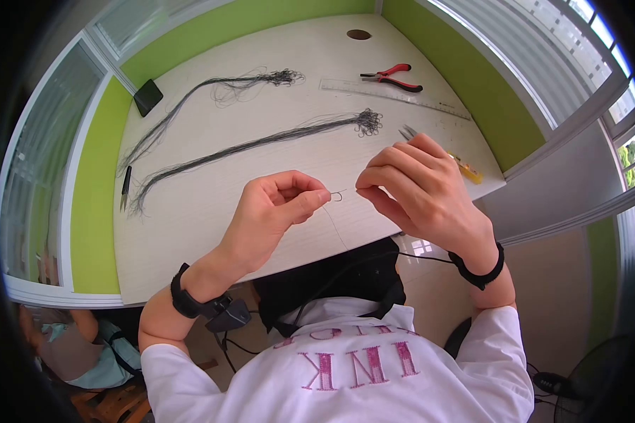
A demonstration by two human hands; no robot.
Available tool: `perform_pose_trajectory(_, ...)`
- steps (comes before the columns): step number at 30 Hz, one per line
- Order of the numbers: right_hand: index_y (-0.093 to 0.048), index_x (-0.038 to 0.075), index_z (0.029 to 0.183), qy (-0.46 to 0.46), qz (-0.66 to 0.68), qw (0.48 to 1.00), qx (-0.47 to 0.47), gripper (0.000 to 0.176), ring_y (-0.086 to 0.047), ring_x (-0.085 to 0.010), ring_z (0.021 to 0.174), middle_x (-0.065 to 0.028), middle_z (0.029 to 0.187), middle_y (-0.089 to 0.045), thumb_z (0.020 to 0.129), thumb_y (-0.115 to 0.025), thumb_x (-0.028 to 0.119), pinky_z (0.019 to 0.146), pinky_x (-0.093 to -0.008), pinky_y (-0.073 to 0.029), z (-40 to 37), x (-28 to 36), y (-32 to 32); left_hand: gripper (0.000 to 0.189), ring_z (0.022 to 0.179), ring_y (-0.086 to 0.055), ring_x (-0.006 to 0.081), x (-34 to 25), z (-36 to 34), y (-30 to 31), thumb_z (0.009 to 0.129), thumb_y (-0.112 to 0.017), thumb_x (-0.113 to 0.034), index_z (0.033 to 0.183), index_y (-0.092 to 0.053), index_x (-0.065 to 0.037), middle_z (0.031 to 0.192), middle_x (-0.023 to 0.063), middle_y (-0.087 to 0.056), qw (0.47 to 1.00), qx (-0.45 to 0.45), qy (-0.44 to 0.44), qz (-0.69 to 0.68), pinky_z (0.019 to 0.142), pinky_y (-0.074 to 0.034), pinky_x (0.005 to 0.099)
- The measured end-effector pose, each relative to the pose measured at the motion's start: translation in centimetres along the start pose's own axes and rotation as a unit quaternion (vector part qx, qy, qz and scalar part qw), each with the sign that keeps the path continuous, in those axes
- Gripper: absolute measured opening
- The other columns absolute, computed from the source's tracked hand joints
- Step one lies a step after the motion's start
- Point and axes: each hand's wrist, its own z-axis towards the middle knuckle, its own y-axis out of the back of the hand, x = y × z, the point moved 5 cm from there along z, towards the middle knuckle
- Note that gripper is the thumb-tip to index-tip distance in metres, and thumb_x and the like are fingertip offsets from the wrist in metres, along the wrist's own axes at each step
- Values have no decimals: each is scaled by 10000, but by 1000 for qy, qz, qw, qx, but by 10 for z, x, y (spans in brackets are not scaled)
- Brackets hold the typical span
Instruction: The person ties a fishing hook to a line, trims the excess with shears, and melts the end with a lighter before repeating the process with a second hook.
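A small dark fish hook (338,197) is pinched between the thumb and forefinger of my left hand (279,204), its bend pointing right. From it a thin line (334,225) hangs down toward the table's front edge. My right hand (427,194) is just to the right, thumb and fingertips pressed together. A fine strand seems to run from the hook toward those fingertips, but what they hold is too small to make out. Beyond my hands lies a long bundle of dark lines (254,145) ending in a cluster of hooks (368,123).
A second bundle of hooked lines (190,93) lies farther back. Red-handled pliers (395,77) rest by a clear ruler (395,97). Tweezers (125,189) lie at the left edge, a yellow-handled tool (468,170) by my right hand. Green partitions (261,32) surround the table; another person (77,345) sits lower left.
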Motion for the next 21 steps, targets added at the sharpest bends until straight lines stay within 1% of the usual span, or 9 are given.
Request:
perform_pose_trajectory(1,-561,63,768,-3,-4,1000,1,160,-529,-165,650,-13,733,-523,711,-709,54,600,-292,-391,-3,-4,0,123,679,-466,51,-4,7,5,858,-633,-90,937,-610,2,777,-4,-580,1000,-14,-19,4,614,-392,190)
perform_pose_trajectory(3,-569,58,785,-133,-24,990,-36,147,-545,-166,648,-17,742,-552,730,-704,40,575,-285,-393,-19,-29,1,122,669,-454,45,-5,18,8,848,-641,-105,921,-611,-12,757,-15,-570,999,-22,-28,4,604,-372,189)
perform_pose_trajectory(4,-569,58,785,-136,-28,990,-36,147,-545,-166,648,-17,742,-552,730,-704,40,575,-285,-393,-31,-37,-2,119,667,-452,45,-3,23,11,848,-641,-103,918,-610,-12,751,-16,-567,998,-40,-37,20,601,-366,190)
perform_pose_trajectory(6,-593,42,812,-299,-42,951,-69,114,-548,-152,626,-24,756,-580,754,-684,6,547,-268,-395,-66,-64,-4,106,662,-454,50,8,35,16,847,-641,-90,918,-610,-17,752,-14,-569,997,-58,-54,18,602,-365,195)
perform_pose_trajectory(9,-617,28,841,-367,-32,925,-93,100,-542,-138,613,-35,779,-603,769,-672,-14,534,-250,-406,-88,-73,0,86,666,-467,59,20,47,13,848,-635,-67,916,-611,-21,759,-5,-577,997,-63,-34,-27,607,-372,199)
perform_pose_trajectory(11,-633,15,864,-380,4,921,-85,105,-537,-126,619,-46,796,-615,771,-675,-8,554,-242,-422,-83,-67,0,81,674,-476,64,30,54,7,851,-630,-56,922,-609,-21,772,2,-582,997,-39,-31,-51,610,-378,204)
perform_pose_trajectory(13,-639,14,890,-375,149,910,-95,130,-547,-121,631,-54,789,-613,769,-682,-9,561,-236,-428,-64,-57,-14,79,683,-486,70,30,58,0,855,-624,-44,928,-607,-21,785,9,-588,997,-14,-32,-67,614,-384,208)
perform_pose_trajectory(15,-647,17,907,-349,184,909,-131,161,-551,-109,642,-52,791,-615,757,-699,-6,554,-223,-422,-45,-45,-25,82,698,-499,80,27,57,-10,862,-616,-36,940,-600,-16,805,18,-591,995,-12,-41,-86,623,-399,222)
perform_pose_trajectory(21,-663,40,894,-352,173,907,-153,214,-578,-126,678,-52,805,-618,705,-761,21,521,-230,-430,-28,-36,-48,81,717,-515,90,27,50,-4,869,-601,-20,949,-593,-19,842,27,-593,991,-32,-74,-105,638,-417,238)
